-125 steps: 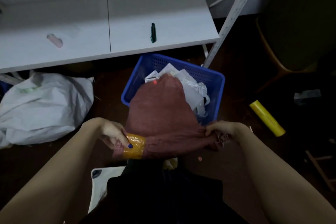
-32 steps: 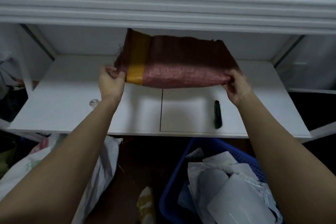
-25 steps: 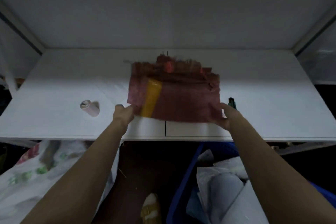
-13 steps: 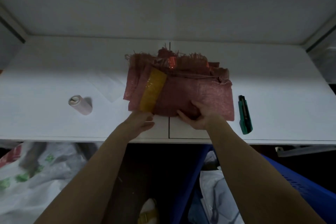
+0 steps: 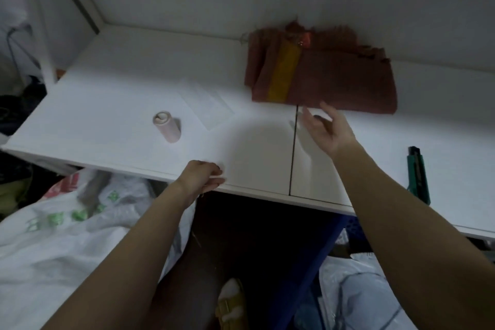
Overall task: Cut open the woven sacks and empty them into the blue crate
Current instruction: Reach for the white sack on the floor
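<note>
- My right hand (image 5: 326,130) is spread open above the shelf (image 5: 107,104), near the middle of its depth, palm turned left, holding nothing.
- Its longest fingertips (image 5: 324,105) reach the near edge of the folded sack (image 5: 340,80); I cannot tell whether they touch it.
- My left hand (image 5: 202,177) sits at the shelf's front edge, fingers curled on top and thumb lower down. I cannot tell whether it grips the edge or only rests there.
- The sack, red-brown with a yellow band, lies flat at the back of the shelf, its frayed end against the rear wall.
- A green cutter (image 5: 418,177) lies on the right part of the shelf, close to the front edge and well apart from both hands.
- A small pale roll (image 5: 166,126) lies on its side on the left part of the shelf.
- The blue crate (image 5: 321,254) stands below the shelf's front edge, to the right, with pale plastic bags (image 5: 356,292) inside.
- A white sack (image 5: 48,244) slumps on the floor below the shelf's left end.
- A yellow sandal (image 5: 230,305) shows on the dark floor below the shelf's middle.
</note>
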Demonstrator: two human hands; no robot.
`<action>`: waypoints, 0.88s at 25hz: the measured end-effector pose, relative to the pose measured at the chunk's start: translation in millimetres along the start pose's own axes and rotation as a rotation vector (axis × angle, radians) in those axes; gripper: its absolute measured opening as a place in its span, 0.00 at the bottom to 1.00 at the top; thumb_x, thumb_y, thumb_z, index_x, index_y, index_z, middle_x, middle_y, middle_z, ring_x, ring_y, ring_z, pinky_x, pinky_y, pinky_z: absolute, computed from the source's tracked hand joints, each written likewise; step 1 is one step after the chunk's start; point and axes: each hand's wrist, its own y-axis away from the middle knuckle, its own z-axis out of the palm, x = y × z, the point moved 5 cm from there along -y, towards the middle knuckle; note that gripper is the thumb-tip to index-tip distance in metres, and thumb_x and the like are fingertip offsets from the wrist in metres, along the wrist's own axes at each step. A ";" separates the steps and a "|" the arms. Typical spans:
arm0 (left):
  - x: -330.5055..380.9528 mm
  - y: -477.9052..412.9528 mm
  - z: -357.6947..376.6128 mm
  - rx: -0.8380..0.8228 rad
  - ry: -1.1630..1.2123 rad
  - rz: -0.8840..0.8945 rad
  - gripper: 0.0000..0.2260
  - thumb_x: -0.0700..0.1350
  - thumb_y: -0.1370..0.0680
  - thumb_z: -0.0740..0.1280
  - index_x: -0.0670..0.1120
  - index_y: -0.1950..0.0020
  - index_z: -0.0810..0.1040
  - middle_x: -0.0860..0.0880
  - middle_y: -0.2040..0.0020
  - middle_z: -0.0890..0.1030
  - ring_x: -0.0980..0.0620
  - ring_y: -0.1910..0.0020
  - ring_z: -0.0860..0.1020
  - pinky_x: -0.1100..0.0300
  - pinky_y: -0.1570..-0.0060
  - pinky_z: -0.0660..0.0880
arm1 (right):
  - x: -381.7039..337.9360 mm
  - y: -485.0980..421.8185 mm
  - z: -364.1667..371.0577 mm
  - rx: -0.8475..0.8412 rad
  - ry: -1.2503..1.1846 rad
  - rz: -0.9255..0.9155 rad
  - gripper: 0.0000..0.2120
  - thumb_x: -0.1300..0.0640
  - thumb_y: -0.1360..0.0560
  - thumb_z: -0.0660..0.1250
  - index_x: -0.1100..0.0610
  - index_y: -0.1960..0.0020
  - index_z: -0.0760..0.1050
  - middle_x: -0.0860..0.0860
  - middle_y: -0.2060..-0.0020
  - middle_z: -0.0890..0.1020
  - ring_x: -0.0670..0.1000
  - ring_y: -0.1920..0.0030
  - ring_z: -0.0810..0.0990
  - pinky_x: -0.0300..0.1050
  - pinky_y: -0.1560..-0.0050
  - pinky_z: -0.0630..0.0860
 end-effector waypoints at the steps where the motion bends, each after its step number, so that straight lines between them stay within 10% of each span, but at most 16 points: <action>1: -4.6 4.7 -1.6 0.001 0.001 -0.008 0.04 0.36 0.21 0.59 0.40 0.53 0.73 0.45 0.54 0.77 0.50 0.60 0.79 0.66 0.65 0.75 | 11.8 7.2 -6.8 0.016 0.062 0.025 0.17 0.62 0.22 0.64 0.65 0.36 0.66 0.62 0.44 0.75 0.57 0.38 0.77 0.49 0.59 0.82; 6: -37.1 39.9 -14.3 0.034 -0.037 -0.068 0.06 0.36 0.22 0.60 0.41 0.57 0.73 0.45 0.55 0.77 0.51 0.61 0.78 0.63 0.62 0.73 | 57.2 70.0 -38.7 0.095 0.158 0.097 0.05 0.62 0.22 0.61 0.62 0.56 0.73 0.58 0.63 0.83 0.54 0.63 0.85 0.49 0.58 0.82; 17: -155.7 188.4 -70.6 0.182 -0.019 -0.105 0.13 0.36 0.22 0.60 0.33 0.38 0.70 0.40 0.50 0.77 0.52 0.62 0.77 0.64 0.69 0.75 | 83.9 255.3 -108.4 0.036 0.371 0.098 0.04 0.60 0.21 0.62 0.58 0.51 0.76 0.53 0.56 0.83 0.51 0.53 0.80 0.44 0.65 0.83; 22: -199.5 154.2 -25.7 0.180 -0.025 -0.099 0.06 0.37 0.19 0.56 0.41 0.55 0.70 0.46 0.60 0.75 0.54 0.64 0.73 0.63 0.65 0.70 | 103.2 245.4 -176.4 0.071 0.343 0.051 0.06 0.58 0.20 0.60 0.56 0.47 0.76 0.51 0.52 0.81 0.49 0.51 0.80 0.42 0.58 0.82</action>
